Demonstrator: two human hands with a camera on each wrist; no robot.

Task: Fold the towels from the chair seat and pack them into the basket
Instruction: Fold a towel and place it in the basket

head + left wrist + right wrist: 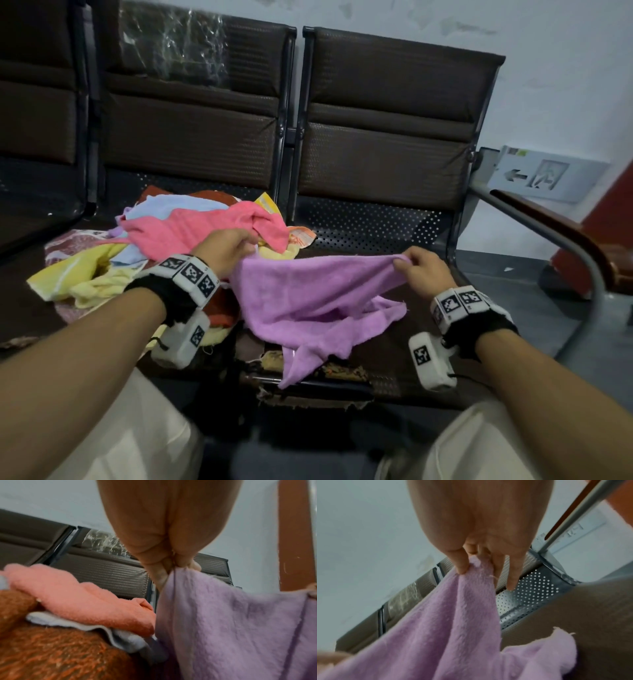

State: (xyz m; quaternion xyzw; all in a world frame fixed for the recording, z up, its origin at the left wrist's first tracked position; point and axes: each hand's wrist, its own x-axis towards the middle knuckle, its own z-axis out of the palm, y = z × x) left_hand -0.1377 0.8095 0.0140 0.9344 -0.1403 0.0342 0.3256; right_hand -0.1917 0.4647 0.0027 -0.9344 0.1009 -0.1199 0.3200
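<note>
The torn near edge of the right-hand chair seat (pixel 404 377) lies under the hanging purple towel (pixel 308 305). Left hand (pixel 224 250) and right hand (pixel 423 270) fingers pinch its top corners, stretching that edge taut above bare seat. Farther left, the towel pile (pixel 191 233) covers the neighbouring seat.

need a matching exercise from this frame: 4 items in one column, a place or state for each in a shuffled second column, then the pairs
Items
1. purple towel
2. pink towel
3. yellow towel
4. exit sign

Places or states
A. on top of the pile
B. on the wall at the right
C. stretched between left hand and right hand
D. at the pile's left edge

Pairs: 1-C, 2-A, 3-D, 4-B
</note>
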